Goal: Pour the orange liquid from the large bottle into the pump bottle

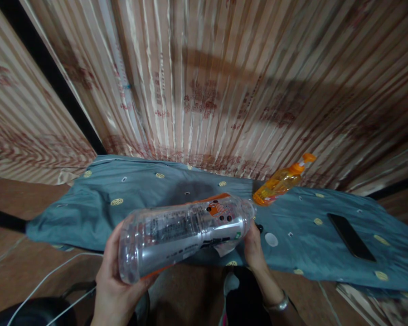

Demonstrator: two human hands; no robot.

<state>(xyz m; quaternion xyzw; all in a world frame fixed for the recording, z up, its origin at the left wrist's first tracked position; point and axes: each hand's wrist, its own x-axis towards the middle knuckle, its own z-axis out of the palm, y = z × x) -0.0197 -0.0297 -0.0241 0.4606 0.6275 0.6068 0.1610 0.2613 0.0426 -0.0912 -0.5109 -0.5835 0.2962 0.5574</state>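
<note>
A large clear plastic bottle (187,233) with a printed label and orange edging lies sideways in the air, its neck to the right and tilted slightly up. My left hand (117,271) is wrapped round its base. At the neck end, my right hand (254,249) grips the bottle from below, its fingers partly hidden behind it. A whitish loose flap (226,248) hangs under the bottle near my right hand; I cannot tell if it is part of the label. Just right of that hand, a white round disc (271,239) lies on the blue-green cloth (289,253).
An orange pump bottle (279,184) with yellow liquid stands on the cloth by the striped curtain (207,90). A dark phone (351,237) lies at the right. Dark poles (54,77) frame the left side. A white cable (44,280) runs at lower left.
</note>
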